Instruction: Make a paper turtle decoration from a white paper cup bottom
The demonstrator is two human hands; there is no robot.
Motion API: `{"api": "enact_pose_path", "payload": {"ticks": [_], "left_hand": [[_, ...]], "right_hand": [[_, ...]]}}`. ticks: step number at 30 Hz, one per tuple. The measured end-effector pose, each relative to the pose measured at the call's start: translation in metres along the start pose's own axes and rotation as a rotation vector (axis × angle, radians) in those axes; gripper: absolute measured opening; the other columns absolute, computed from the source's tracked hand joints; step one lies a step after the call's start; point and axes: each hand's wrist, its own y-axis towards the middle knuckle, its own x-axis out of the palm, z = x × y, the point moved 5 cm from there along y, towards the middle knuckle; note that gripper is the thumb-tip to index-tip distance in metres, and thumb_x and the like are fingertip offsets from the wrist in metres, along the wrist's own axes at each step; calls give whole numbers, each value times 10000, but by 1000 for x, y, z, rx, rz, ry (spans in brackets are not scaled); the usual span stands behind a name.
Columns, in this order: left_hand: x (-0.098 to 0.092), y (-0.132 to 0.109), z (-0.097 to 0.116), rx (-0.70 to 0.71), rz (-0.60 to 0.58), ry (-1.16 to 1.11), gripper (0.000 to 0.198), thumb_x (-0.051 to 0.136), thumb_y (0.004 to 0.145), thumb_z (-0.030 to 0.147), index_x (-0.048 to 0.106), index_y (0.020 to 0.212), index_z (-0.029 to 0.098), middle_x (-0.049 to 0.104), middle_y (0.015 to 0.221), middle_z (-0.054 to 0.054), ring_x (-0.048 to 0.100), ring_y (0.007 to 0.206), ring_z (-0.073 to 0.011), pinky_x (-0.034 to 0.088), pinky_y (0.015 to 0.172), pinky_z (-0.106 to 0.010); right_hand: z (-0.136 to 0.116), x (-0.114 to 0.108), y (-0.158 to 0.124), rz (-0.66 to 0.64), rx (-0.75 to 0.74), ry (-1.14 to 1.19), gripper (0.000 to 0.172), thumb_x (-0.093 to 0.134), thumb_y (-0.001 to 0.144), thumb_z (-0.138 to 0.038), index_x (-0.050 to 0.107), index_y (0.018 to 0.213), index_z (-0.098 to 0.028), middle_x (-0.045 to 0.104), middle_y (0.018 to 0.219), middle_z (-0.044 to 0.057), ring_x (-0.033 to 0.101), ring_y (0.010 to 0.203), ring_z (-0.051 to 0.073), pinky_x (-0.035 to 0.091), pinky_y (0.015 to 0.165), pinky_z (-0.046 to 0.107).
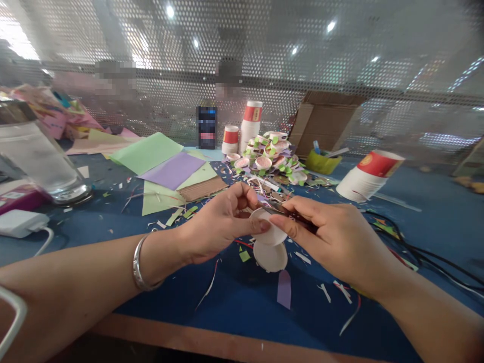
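Observation:
Between thumb and fingers, my left hand [230, 217] pinches a round white paper cup bottom [274, 233] by its upper left side. My right hand [325, 232] is closed around a slim dark tool [302, 220] with a greyish tip at the disc's upper rim. Fingers cover much of the tool, so its exact kind is unclear. The right thumb is by the disc's edge. Just below it, a second white disc [271, 257] lies on the blue table. A purple paper strip [284, 289] and a small green scrap [245, 256] are close by.
Behind my hands rises a heap of decorated cup bottoms [278, 154]. Stacked paper cups [251, 128] stand behind, and another stack [368, 176] leans at right. Coloured sheets [170, 171], a glass jug [41, 156], a phone [206, 127], a yellow-green container [323, 162] and black cables [423, 254] surround the workspace.

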Motion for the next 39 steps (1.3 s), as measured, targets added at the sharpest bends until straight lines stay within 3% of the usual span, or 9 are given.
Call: {"api": "enact_pose_path", "payload": {"ticks": [14, 39], "left_hand": [[-5, 2, 11, 153, 21, 214, 282, 709, 854, 180, 432, 906, 180, 593, 865, 6, 574, 776, -95, 464, 730, -255], [-3, 5, 8, 154, -62, 44, 244, 679, 874, 111, 448, 924, 173, 615, 764, 29, 611, 703, -70, 500, 684, -203]], "right_hand": [[2, 2, 2, -32, 24, 15, 391, 511, 973, -518, 530, 732, -210, 493, 588, -43, 415, 517, 106, 287, 528, 275], [-1, -1, 0, 56, -40, 9, 377, 526, 989, -444, 569, 708, -197, 413, 544, -66, 354, 483, 85, 278, 505, 273]]}}
